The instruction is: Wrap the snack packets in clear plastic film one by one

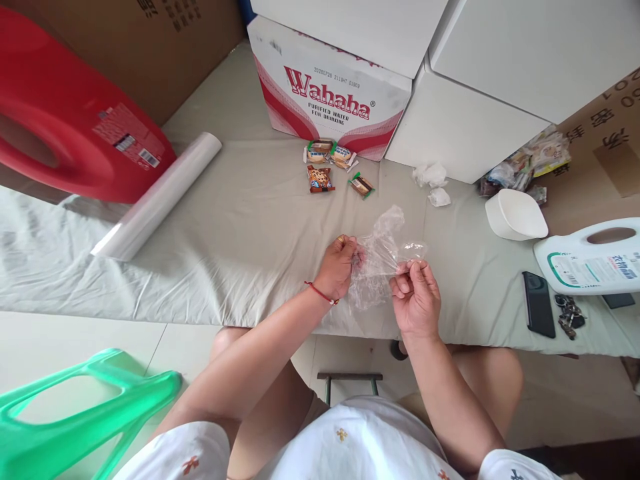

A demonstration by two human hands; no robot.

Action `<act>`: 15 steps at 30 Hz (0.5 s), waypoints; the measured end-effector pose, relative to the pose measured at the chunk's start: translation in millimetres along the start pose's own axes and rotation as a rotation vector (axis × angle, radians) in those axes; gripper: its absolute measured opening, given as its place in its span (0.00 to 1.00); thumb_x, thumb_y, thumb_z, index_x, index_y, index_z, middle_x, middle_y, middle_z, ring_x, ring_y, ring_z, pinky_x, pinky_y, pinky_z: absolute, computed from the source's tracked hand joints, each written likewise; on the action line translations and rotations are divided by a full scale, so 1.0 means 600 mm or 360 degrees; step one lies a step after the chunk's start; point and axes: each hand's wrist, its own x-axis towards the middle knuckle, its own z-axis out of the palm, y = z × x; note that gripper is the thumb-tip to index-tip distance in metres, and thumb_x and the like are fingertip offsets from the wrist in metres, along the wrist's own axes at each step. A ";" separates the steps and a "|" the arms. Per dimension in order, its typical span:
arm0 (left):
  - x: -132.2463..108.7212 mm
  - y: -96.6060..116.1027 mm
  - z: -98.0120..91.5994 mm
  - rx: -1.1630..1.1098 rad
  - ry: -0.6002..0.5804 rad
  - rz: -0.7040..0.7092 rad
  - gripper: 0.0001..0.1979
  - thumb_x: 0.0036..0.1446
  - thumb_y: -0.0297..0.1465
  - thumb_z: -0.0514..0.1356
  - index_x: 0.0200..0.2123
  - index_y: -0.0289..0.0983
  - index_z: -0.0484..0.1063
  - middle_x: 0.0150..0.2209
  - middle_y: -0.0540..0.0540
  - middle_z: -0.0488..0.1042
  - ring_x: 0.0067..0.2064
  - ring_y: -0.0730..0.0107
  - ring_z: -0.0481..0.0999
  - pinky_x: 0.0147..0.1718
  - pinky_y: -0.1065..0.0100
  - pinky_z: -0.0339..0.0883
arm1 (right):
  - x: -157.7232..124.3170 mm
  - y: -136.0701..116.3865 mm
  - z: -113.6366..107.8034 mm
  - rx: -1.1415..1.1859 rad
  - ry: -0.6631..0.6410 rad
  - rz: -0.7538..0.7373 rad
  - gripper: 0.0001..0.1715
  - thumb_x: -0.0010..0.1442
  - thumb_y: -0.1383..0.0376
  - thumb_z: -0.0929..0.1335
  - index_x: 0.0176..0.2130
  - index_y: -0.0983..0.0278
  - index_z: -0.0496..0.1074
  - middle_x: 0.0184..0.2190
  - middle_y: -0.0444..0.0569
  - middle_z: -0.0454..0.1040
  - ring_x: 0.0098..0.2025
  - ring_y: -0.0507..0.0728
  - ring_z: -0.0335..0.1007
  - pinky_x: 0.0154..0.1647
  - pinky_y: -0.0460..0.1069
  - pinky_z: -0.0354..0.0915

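My left hand (338,267) and my right hand (416,298) both pinch a crumpled piece of clear plastic film (381,257), held between them just above the grey cloth-covered surface (250,227). A red string bracelet circles my left wrist. Beyond the hands lie several small wrapped snack packets (320,178) near a Wahaha cardboard box (327,90). A roll of clear film (159,195) lies to the left on the cloth.
A red jug (65,120) lies at the left, a green plastic stool (75,413) at the lower left. At the right are a white bowl (515,215), a white detergent jug (590,257), a black phone (538,303), keys (567,317), crumpled tissues (431,181) and white boxes (465,127).
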 end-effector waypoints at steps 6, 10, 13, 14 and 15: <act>0.010 0.014 -0.009 0.0149 0.0151 0.0083 0.14 0.69 0.34 0.59 0.31 0.40 0.60 0.29 0.55 0.67 0.22 0.82 0.64 0.22 0.75 0.58 | 0.029 -0.035 -0.050 -0.0116 0.0115 -0.0121 0.18 0.55 0.57 0.80 0.32 0.61 0.72 0.31 0.42 0.76 0.23 0.45 0.55 0.21 0.42 0.56; 0.014 0.018 -0.012 0.0221 0.0184 0.0199 0.15 0.70 0.36 0.57 0.31 0.41 0.56 0.25 0.58 0.62 0.18 0.84 0.57 0.19 0.76 0.52 | 0.051 -0.069 -0.089 -0.0148 0.0210 -0.0161 0.18 0.52 0.59 0.81 0.32 0.62 0.73 0.30 0.42 0.75 0.22 0.44 0.55 0.20 0.41 0.55; 0.015 0.020 -0.013 0.0270 0.0098 0.0282 0.16 0.70 0.37 0.58 0.31 0.41 0.56 0.21 0.60 0.56 0.16 0.83 0.53 0.16 0.75 0.47 | 0.073 -0.090 -0.119 -0.0183 0.0178 -0.0141 0.17 0.51 0.60 0.81 0.32 0.63 0.74 0.30 0.43 0.76 0.22 0.44 0.56 0.21 0.41 0.57; 0.015 0.020 -0.013 0.0289 0.0058 0.0299 0.16 0.70 0.38 0.58 0.31 0.42 0.56 0.21 0.60 0.55 0.16 0.82 0.53 0.15 0.75 0.46 | 0.082 -0.094 -0.128 -0.0184 0.0170 -0.0139 0.17 0.51 0.60 0.82 0.32 0.63 0.74 0.30 0.43 0.76 0.22 0.44 0.56 0.21 0.40 0.57; 0.015 0.020 -0.013 0.0308 0.0017 0.0305 0.17 0.70 0.39 0.59 0.31 0.42 0.56 0.20 0.61 0.55 0.16 0.82 0.52 0.15 0.75 0.45 | 0.092 -0.096 -0.136 -0.0180 0.0180 -0.0139 0.18 0.49 0.61 0.82 0.31 0.63 0.74 0.29 0.43 0.76 0.22 0.44 0.56 0.21 0.40 0.57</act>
